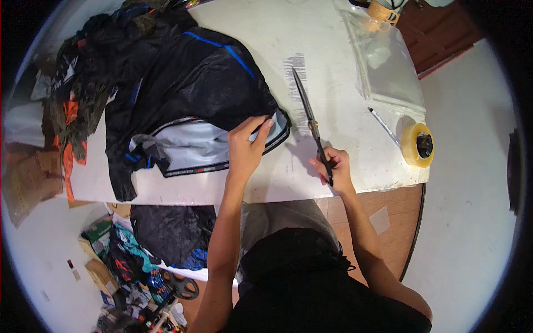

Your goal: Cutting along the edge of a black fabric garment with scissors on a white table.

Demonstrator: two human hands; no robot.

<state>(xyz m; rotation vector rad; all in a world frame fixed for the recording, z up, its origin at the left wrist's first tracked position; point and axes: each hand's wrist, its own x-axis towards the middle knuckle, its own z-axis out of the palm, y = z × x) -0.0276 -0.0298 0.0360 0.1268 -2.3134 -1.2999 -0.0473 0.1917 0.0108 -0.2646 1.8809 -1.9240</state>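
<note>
A black garment (183, 83) with blue piping lies on the white table, its pale lining (191, 147) showing at the opened hem. My left hand (250, 141) is on the hem's right part, thumb and fingers pinching the cloth near the edge band. To the right, my right hand (335, 166) grips a pair of long black scissors (306, 105) by the handles. Their blades look closed and point away from me, over the table and apart from the garment.
Clear plastic bags (388, 69) lie at the far right of the table (266, 191). Nearer are a pen (384, 126) and a roll of clear tape (411, 145). Crumpled dark and orange cloth (72, 111) hangs at the left. More clothes (169, 236) are piled below the table's front edge.
</note>
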